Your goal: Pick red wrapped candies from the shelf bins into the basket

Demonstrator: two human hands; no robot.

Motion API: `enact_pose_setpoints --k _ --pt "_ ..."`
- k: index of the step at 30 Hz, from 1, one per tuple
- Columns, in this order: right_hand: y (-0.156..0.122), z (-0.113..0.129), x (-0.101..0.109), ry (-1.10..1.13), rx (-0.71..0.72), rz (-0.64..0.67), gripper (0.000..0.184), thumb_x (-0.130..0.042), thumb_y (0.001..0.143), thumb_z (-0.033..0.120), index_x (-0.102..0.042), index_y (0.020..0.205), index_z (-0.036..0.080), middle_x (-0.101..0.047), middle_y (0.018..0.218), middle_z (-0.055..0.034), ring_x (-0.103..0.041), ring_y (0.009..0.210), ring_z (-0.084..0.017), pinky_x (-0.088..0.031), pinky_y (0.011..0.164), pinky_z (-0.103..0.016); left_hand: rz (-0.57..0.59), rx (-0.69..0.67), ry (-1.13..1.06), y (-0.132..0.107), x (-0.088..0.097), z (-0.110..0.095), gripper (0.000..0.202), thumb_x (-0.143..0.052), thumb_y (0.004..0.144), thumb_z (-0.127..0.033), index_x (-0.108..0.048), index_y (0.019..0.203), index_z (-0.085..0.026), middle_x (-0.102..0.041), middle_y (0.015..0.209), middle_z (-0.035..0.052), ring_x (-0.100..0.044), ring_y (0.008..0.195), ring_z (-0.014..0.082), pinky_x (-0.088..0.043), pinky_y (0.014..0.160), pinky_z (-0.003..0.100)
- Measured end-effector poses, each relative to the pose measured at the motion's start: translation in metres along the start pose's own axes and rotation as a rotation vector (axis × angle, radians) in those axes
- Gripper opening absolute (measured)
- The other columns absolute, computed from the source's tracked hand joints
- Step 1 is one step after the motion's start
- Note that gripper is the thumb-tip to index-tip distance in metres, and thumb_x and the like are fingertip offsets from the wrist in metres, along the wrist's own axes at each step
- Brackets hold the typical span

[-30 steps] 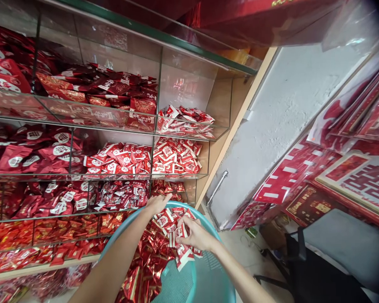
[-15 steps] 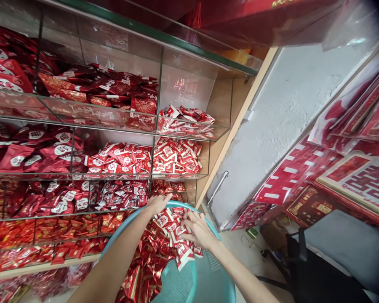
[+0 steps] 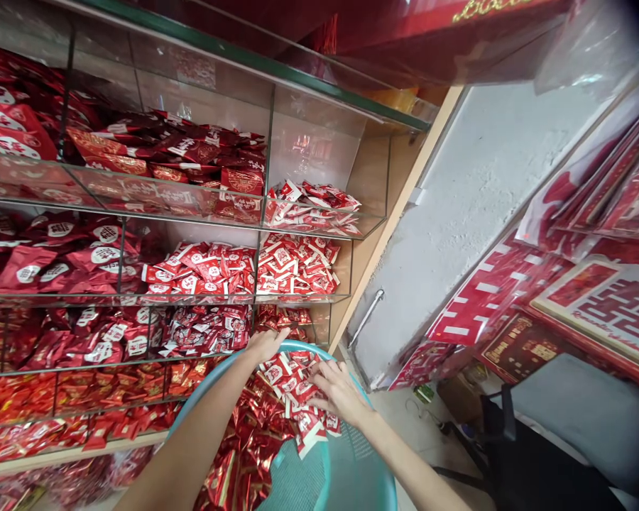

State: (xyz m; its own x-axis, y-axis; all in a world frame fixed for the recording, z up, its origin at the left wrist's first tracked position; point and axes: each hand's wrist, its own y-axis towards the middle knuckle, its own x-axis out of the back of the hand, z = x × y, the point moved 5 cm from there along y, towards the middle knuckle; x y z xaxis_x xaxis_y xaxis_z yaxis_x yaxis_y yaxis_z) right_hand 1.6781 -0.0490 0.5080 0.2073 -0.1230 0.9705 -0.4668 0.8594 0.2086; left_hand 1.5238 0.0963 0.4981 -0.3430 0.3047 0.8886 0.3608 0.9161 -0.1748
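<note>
Glass shelf unit (image 3: 314, 149) fills the left half of the frame: clear panes and dividers, hard and slick, compartments packed with red packets

Teal plastic basket (image 3: 351, 475), bottom centre: round rim, mesh wall, looks thin and slightly flexible. It holds two sorts of goods

Foil-wrapped pieces (image 3: 250, 454), lower left part of the basket: dark red and gold, glossy, crumpled, loose heap

Red-and-white sachets (image 3: 290, 380), upper part of the basket against its far rim, just below the lowest right compartment: small flat pillow packs, printed film, crimped white ends, overlapping every way

Handling, my read:
- each sachet is very light; the film is smooth and crinkly, so they slide over one another and slip from a flat grip
- soft pack, no stiffness; contents probably crushable, so go easy on squeeze
- best hold is a pinch on a crimped end seam, or a scoop of several from under the pile

Left hand (image 3: 266, 343): at the basket's far rim, fingers curled over it; can't tell whether it clasps rim or packet

Right hand (image 3: 341, 387): palm down, fingers spread wide on top of the sachets, closed on none
</note>
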Motion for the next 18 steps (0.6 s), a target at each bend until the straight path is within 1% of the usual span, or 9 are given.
enact_pose_setpoints --k 4,7,9,12,14,15,16,18 --pt "0.005 -0.002 -0.003 -0.029 -0.016 0.002 0.030 -0.043 0.088 0.045 -0.056 0.103 0.023 -0.056 0.106 -0.0055 -0.046 0.095 -0.020 -0.032 0.077 -0.033 0.009 0.007 0.006 0.000 0.000 -0.001 0.083 -0.006 0.079 -0.070 -0.068 0.100 -0.019 -0.067 0.104 0.0140 -0.059 0.101 0.0316 -0.042 0.086 0.041" --pt "0.008 -0.005 -0.004 -0.026 -0.039 -0.002 0.030 -0.044 0.088 0.044 -0.056 0.106 0.023 -0.056 0.106 -0.0061 -0.047 0.095 -0.020 -0.032 0.077 -0.034 0.017 0.004 -0.001 -0.001 0.000 -0.001 0.083 -0.005 0.079 -0.070 -0.067 0.100 -0.019 -0.067 0.106 0.0141 -0.059 0.102 0.0318 -0.041 0.087 0.041" --pt "0.008 -0.005 -0.004 -0.013 -0.038 0.011 0.029 -0.047 0.087 0.044 -0.056 0.106 0.023 -0.056 0.107 -0.0062 -0.047 0.096 -0.021 -0.032 0.077 -0.034 0.012 0.003 -0.001 -0.001 0.000 -0.001 0.083 -0.005 0.079 -0.070 -0.067 0.100 -0.020 -0.067 0.105 0.0139 -0.059 0.102 0.0316 -0.041 0.088 0.041" --pt "0.007 -0.006 0.003 0.010 -0.033 0.047 0.032 -0.057 0.082 0.042 -0.055 0.108 0.025 -0.056 0.108 -0.0056 -0.047 0.097 -0.022 -0.033 0.077 -0.035 -0.007 0.006 0.002 -0.002 0.001 0.000 0.085 -0.003 0.078 -0.070 -0.067 0.099 -0.019 -0.067 0.106 0.0140 -0.059 0.102 0.0318 -0.041 0.087 0.042" --pt "0.009 -0.007 0.015 0.044 -0.031 0.067 0.035 -0.062 0.078 0.042 -0.056 0.108 0.026 -0.056 0.108 -0.0047 -0.047 0.097 -0.022 -0.035 0.078 -0.035 -0.007 0.001 -0.003 -0.002 0.000 0.001 0.086 -0.001 0.078 -0.071 -0.068 0.096 -0.019 -0.067 0.106 0.0145 -0.059 0.101 0.0323 -0.042 0.086 0.042" --pt "0.012 -0.007 0.025 0.068 -0.032 0.065 0.034 -0.062 0.078 0.042 -0.056 0.107 0.026 -0.056 0.108 -0.0046 -0.048 0.097 -0.022 -0.035 0.078 -0.035 -0.007 0.000 -0.006 -0.001 -0.001 0.001 0.086 -0.001 0.077 -0.071 -0.068 0.095 -0.019 -0.067 0.105 0.0147 -0.059 0.101 0.0323 -0.042 0.086 0.043" --pt "0.016 -0.007 0.038 0.094 -0.033 0.049 0.032 -0.060 0.080 0.043 -0.057 0.107 0.026 -0.057 0.107 -0.0048 -0.048 0.096 -0.022 -0.036 0.078 -0.035 -0.007 -0.001 -0.010 -0.001 -0.001 0.002 0.086 -0.002 0.077 -0.072 -0.068 0.095 -0.018 -0.067 0.105 0.0146 -0.059 0.100 0.0322 -0.042 0.086 0.043" --pt "0.032 -0.006 0.068 0.142 -0.033 -0.027 0.029 -0.052 0.085 0.043 -0.057 0.107 0.024 -0.058 0.104 -0.0064 -0.049 0.095 -0.022 -0.037 0.079 -0.035 -0.010 0.000 -0.019 0.000 -0.001 0.003 0.086 -0.002 0.077 -0.072 -0.067 0.095 -0.019 -0.067 0.105 0.0140 -0.060 0.100 0.0316 -0.042 0.086 0.043"
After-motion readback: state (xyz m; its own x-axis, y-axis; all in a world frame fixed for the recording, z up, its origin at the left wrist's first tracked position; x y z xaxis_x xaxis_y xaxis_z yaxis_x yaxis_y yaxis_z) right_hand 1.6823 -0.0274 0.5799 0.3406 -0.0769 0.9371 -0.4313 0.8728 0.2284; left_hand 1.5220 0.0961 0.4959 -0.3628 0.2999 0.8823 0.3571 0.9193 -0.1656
